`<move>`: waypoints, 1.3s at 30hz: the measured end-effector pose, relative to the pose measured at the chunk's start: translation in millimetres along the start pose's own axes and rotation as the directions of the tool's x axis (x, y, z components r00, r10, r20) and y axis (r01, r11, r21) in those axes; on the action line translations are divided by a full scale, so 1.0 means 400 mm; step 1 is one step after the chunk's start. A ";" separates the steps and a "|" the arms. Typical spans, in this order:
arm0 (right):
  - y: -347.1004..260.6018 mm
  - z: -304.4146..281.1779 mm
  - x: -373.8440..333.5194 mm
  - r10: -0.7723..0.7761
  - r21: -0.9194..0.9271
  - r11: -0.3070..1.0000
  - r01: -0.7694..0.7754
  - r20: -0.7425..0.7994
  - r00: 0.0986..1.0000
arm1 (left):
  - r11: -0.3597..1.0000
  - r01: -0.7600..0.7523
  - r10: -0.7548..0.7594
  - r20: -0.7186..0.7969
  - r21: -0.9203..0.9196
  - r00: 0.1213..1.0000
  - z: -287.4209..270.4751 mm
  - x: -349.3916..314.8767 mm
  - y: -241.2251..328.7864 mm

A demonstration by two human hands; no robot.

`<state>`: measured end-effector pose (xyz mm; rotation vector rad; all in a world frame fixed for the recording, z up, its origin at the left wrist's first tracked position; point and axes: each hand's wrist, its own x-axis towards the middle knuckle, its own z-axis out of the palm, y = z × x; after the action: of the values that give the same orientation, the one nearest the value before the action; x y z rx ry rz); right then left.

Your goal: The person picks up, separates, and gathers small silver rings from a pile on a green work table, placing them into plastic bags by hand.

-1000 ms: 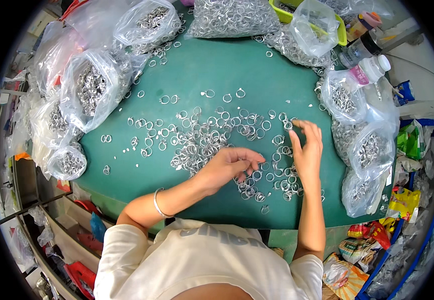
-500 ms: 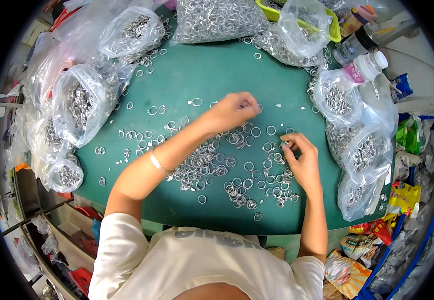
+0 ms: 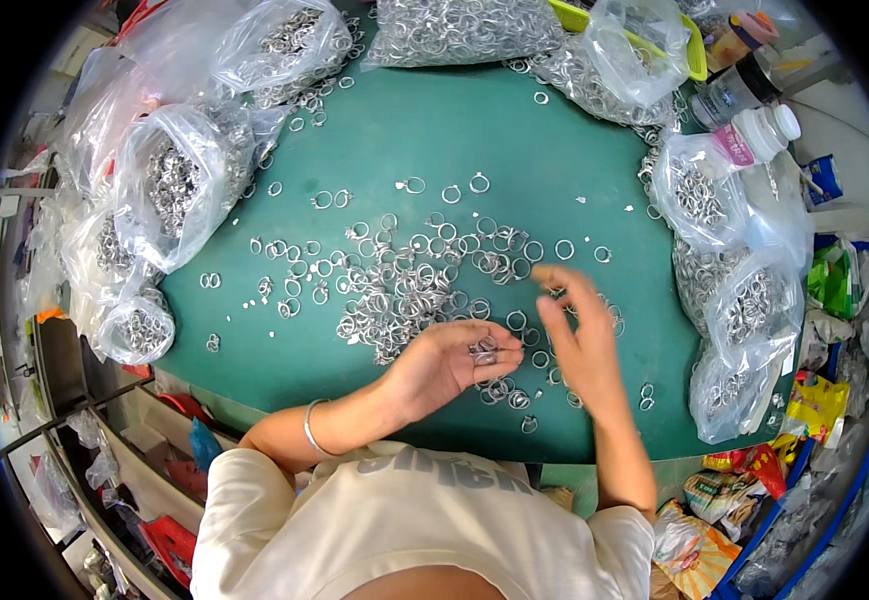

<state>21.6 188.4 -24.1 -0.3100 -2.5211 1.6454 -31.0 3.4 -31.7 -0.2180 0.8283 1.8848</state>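
Observation:
My left hand (image 3: 444, 368) is turned palm up at the near side of the pile, its fingers curled around a few silver rings (image 3: 483, 350). To its right, my right hand (image 3: 584, 345) hovers over scattered rings with thumb and forefinger apart; nothing shows between them, though slight blur softens the fingertips. A heap of loose silver-coloured rings (image 3: 404, 290) spreads over the green tabletop (image 3: 374, 140), just beyond my left hand. Two single rings, one a plain-looking band (image 3: 479, 182), lie apart on the far side of the heap.
Clear plastic bags of rings line the table: an open bag (image 3: 169, 190) at left, a large full bag (image 3: 464, 35) at the back, and another bag (image 3: 744, 300) at right. A white-capped bottle (image 3: 754, 135) and a yellow-green basket (image 3: 696, 50) stand at the far right.
My left hand has come down toward me from beyond the pile and turned palm up, with rings in it. My right hand has shifted slightly nearer. The view has moved a little.

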 end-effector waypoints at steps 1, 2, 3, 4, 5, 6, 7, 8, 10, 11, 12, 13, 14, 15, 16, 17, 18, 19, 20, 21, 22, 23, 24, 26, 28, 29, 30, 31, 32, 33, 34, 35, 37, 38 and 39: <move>0.000 0.027 -0.030 0.085 0.256 0.962 -0.097 0.056 0.995 | 0.998 -0.058 0.059 -0.027 0.030 0.998 0.007 -0.002 -0.013; -0.007 0.059 -0.052 0.198 0.532 0.823 -0.200 0.061 0.978 | 0.994 -0.105 0.105 -0.014 0.002 0.994 0.010 0.002 -0.020; -0.015 0.092 -0.072 0.302 0.756 0.596 -0.271 0.101 0.948 | 0.940 -0.238 0.231 0.059 0.243 0.971 0.020 0.004 -0.026; -0.021 0.112 -0.086 0.386 0.902 0.308 -0.301 0.171 0.906 | 0.811 -0.365 0.329 0.159 0.457 0.931 0.034 0.005 -0.034; -0.025 0.121 -0.096 0.463 0.923 0.205 -0.326 0.202 0.863 | 0.617 -0.475 0.394 0.276 0.627 0.876 0.050 0.009 -0.041; -0.029 0.127 -0.104 0.533 0.935 0.099 -0.341 0.239 0.811 | 0.343 -0.629 0.498 0.433 0.697 0.751 0.069 0.017 -0.048; -0.028 0.131 -0.104 0.591 0.939 -0.009 -0.343 0.282 0.756 | 0.197 -0.644 0.476 0.503 0.739 0.722 0.079 0.008 -0.041; -0.017 0.128 -0.103 0.530 0.954 -0.108 -0.280 0.293 0.795 | 0.047 -0.649 0.442 0.567 0.760 0.695 0.092 -0.004 -0.034; 0.004 0.114 -0.107 0.449 0.929 -0.270 -0.255 0.355 0.820 | -0.191 -0.648 0.369 0.666 0.738 0.649 0.104 -0.022 -0.011; -0.002 0.110 -0.103 0.405 0.904 -0.349 -0.245 0.382 0.831 | -0.132 -0.675 0.338 0.673 0.726 0.657 0.092 -0.029 -0.001; -0.011 0.106 -0.094 0.518 0.923 -0.195 -0.332 0.384 0.764 | -0.070 -0.699 0.307 0.682 0.712 0.664 0.074 -0.033 0.008; 0.002 0.103 -0.096 0.415 0.905 -0.234 -0.354 0.423 0.806 | -0.009 -0.714 0.281 0.687 0.700 0.670 0.054 -0.036 0.013; 0.027 0.091 -0.100 0.310 0.890 -0.269 -0.368 0.442 0.842 | -0.004 -0.723 0.435 0.652 0.690 0.621 0.032 -0.012 0.030; 0.042 0.084 -0.101 0.201 0.872 -0.302 -0.385 0.453 0.868 | -0.197 -0.641 0.536 0.628 0.742 0.563 0.009 -0.003 0.058; -0.005 0.069 -0.088 0.427 0.887 -0.173 -0.429 0.460 0.779 | -0.284 -0.519 0.606 0.570 0.806 0.554 -0.016 0.019 0.092; -0.019 0.063 -0.087 0.420 0.871 -0.058 -0.488 0.464 0.780 | -0.321 -0.422 0.601 0.527 0.848 0.601 -0.050 0.055 0.132; -0.023 0.052 -0.087 0.414 0.841 0.060 -0.538 0.470 0.780 | -0.398 -0.267 0.622 0.472 0.878 0.625 -0.084 0.090 0.164; -0.022 0.043 -0.085 0.407 0.800 0.177 -0.573 0.471 0.783 | -0.405 -0.216 0.655 0.446 0.889 0.609 -0.092 0.111 0.190; -0.010 0.043 -0.085 0.358 0.793 0.212 -0.570 0.480 0.801 | -0.411 -0.164 0.685 0.423 0.897 0.593 -0.096 0.126 0.214; -0.011 0.045 -0.078 0.372 0.774 0.278 -0.569 0.460 0.807 | -0.412 -0.191 0.659 0.436 0.891 0.613 -0.107 0.149 0.232; -0.011 0.047 -0.069 0.389 0.750 0.342 -0.566 0.436 0.812 | -0.408 -0.222 0.631 0.450 0.885 0.632 -0.124 0.182 0.240; -0.012 0.048 -0.063 0.404 0.720 0.405 -0.563 0.411 0.817 | -0.403 -0.252 0.603 0.462 0.880 0.650 -0.135 0.206 0.242; 0.010 0.046 -0.064 0.358 0.750 0.346 -0.564 0.451 0.818 | -0.405 -0.232 0.572 0.443 0.884 0.691 -0.143 0.224 0.240; 0.003 0.043 -0.061 0.410 0.786 0.249 -0.566 0.444 0.797 | -0.445 -0.211 0.549 0.451 0.871 0.704 -0.132 0.239 0.236; 0.006 0.030 -0.052 0.425 0.827 0.199 -0.525 0.410 0.807 | -0.463 -0.192 0.536 0.446 0.865 0.717 -0.126 0.246 0.236; 0.019 0.006 -0.043 0.415 0.851 0.197 -0.487 0.378 0.828 | -0.452 -0.198 0.537 0.443 0.870 0.718 -0.124 0.246 0.238; 0.028 -0.016 -0.032 0.404 0.873 0.195 -0.448 0.344 0.847 | -0.441 -0.204 0.539 0.439 0.874 0.719 -0.123 0.242 0.240; 0.029 -0.036 -0.017 0.414 0.893 0.254 -0.371 0.247 0.876 | -0.432 -0.214 0.537 0.441 0.876 0.719 -0.121 0.241 0.243; 0.023 -0.064 -0.001 0.422 0.901 0.322 -0.290 0.138 0.896 | -0.428 -0.227 0.544 0.450 0.875 0.708 -0.122 0.241 0.244; 0.021 -0.091 0.017 0.421 0.897 0.390 -0.210 0.029 0.907 | -0.424 -0.238 0.551 0.458 0.874 0.698 -0.132 0.233 0.249; 0.024 -0.127 0.035 0.388 0.873 0.477 -0.100 -0.107 0.915 | -0.416 -0.262 0.558 0.472 0.871 0.682 -0.136 0.234 0.248; 0.027 -0.162 0.057 0.341 0.832 0.554 0.005 -0.233 0.911 | -0.405 -0.262 0.564 0.465 0.876 0.683 -0.141 0.229 0.248; 0.034 -0.231 0.104 0.269 0.754 0.632 0.182 -0.433 0.860 | -0.383 -0.261 0.573 0.449 0.886 0.686 -0.145 0.223 0.249; 0.042 -0.255 0.130 0.182 0.645 0.720 0.257 -0.533 0.827 | -0.378 -0.250 0.566 0.436 0.891 0.699 -0.144 0.220 0.248; 0.043 -0.281 0.164 0.146 0.480 0.844 0.239 -0.636 0.758 | -0.385 -0.251 0.567 0.442 0.888 0.695 -0.133 0.226 0.247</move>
<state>-17.2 310.6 4.8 -0.6182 -1.4704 1.7345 -169.2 12.4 -72.0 1.1692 2.6681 1.0983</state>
